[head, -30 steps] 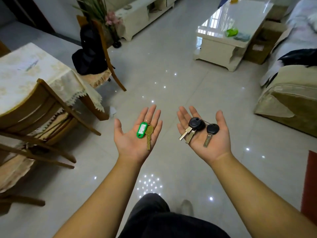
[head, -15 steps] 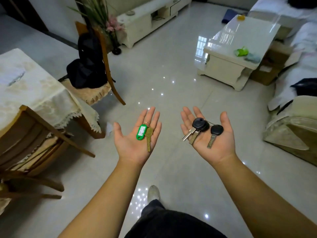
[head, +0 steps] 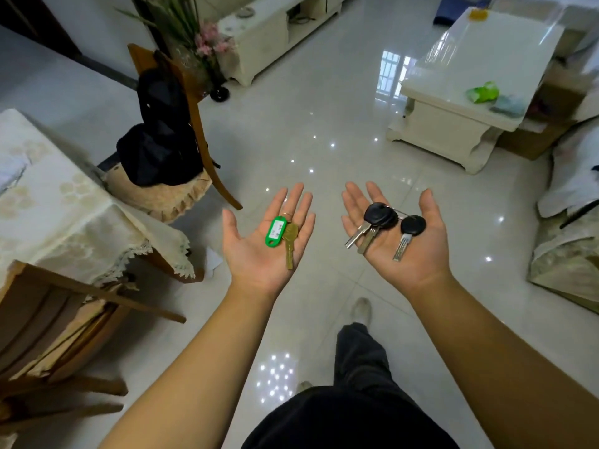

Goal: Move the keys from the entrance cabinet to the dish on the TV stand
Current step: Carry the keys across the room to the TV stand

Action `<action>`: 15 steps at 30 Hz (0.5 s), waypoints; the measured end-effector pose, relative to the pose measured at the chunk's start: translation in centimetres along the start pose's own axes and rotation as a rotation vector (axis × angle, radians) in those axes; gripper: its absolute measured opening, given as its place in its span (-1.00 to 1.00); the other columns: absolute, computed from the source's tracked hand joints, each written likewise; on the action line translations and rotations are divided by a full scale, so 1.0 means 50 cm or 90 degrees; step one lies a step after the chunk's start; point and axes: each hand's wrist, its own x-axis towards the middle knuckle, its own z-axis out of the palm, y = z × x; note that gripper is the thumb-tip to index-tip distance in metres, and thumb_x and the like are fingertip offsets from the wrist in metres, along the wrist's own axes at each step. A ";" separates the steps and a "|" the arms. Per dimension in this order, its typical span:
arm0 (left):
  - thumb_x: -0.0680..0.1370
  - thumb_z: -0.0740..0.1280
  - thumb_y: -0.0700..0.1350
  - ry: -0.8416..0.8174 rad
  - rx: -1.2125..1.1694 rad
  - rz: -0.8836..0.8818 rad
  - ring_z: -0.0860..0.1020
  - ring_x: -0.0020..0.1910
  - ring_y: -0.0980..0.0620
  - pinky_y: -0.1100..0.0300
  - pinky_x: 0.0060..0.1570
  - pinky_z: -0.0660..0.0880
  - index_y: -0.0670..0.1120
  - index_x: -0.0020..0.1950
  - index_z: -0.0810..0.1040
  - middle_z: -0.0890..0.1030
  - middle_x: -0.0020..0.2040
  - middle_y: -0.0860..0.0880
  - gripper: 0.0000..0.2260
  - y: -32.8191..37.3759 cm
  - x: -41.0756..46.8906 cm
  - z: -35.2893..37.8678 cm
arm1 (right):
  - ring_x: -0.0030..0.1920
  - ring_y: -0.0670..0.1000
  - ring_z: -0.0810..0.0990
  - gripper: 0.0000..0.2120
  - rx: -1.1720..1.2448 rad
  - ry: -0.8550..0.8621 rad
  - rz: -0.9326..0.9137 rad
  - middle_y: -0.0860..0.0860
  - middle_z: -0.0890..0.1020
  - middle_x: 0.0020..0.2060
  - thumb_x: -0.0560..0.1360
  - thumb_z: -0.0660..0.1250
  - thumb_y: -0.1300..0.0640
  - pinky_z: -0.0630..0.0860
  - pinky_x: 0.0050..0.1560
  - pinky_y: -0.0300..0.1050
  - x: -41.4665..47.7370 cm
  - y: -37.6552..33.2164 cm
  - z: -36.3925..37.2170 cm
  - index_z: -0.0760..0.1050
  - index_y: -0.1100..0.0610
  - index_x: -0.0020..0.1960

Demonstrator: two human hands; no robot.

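Note:
My left hand (head: 251, 265) is held out palm up, fingers spread, with a brass key (head: 289, 244) and its green tag (head: 275, 231) lying on the palm. Beside it my right hand (head: 421, 257) is also palm up and carries a bunch of black-headed keys (head: 381, 216) with silver blades. Far ahead at the top stands the white TV stand (head: 259, 40), and a small grey dish (head: 243, 12) rests on its top. Both hands hover over the glossy tiled floor, well short of the stand.
A dining table with a cream cloth (head: 48, 205) and a wooden chair (head: 64, 319) are at the left. Another chair holds a black bag (head: 160, 140), with a potted plant (head: 194, 37) behind it. A white coffee table (head: 453, 105) and a sofa (head: 567, 257) stand at the right.
The view has advanced across the floor: the dining table slid back to the left and the TV stand and coffee table drew closer. Both hands stay palm up with their keys.

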 end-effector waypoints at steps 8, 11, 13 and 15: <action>0.49 0.13 0.40 -0.038 0.040 -0.001 0.39 0.44 -0.24 -0.11 0.49 0.19 -0.21 0.46 0.36 0.44 0.45 -0.24 -0.20 0.031 0.305 0.120 | 0.37 0.25 0.49 -0.29 0.013 -0.040 0.005 0.28 0.50 0.37 0.53 0.15 -0.31 0.40 0.27 0.26 0.237 -0.202 0.028 0.33 0.19 0.46; 0.48 0.12 0.41 -0.026 0.031 0.006 0.41 0.42 -0.25 -0.13 0.46 0.23 -0.21 0.45 0.37 0.45 0.44 -0.24 -0.19 0.032 0.403 0.155 | 0.36 0.25 0.49 -0.29 0.022 -0.045 0.009 0.27 0.50 0.37 0.53 0.14 -0.32 0.42 0.27 0.26 0.321 -0.286 0.039 0.33 0.19 0.46; 0.48 0.12 0.41 -0.019 0.034 0.019 0.42 0.41 -0.25 -0.13 0.45 0.24 -0.21 0.44 0.38 0.46 0.43 -0.24 -0.19 0.031 0.461 0.169 | 0.37 0.26 0.49 -0.29 0.019 -0.052 0.016 0.27 0.50 0.37 0.53 0.15 -0.32 0.48 0.25 0.25 0.370 -0.333 0.044 0.34 0.19 0.45; 0.48 0.12 0.41 -0.010 0.025 0.020 0.42 0.41 -0.26 -0.13 0.46 0.24 -0.22 0.44 0.39 0.46 0.43 -0.25 -0.19 0.034 0.514 0.178 | 0.36 0.26 0.49 -0.30 0.029 -0.053 0.019 0.27 0.50 0.37 0.53 0.16 -0.31 0.48 0.26 0.24 0.417 -0.374 0.048 0.35 0.19 0.44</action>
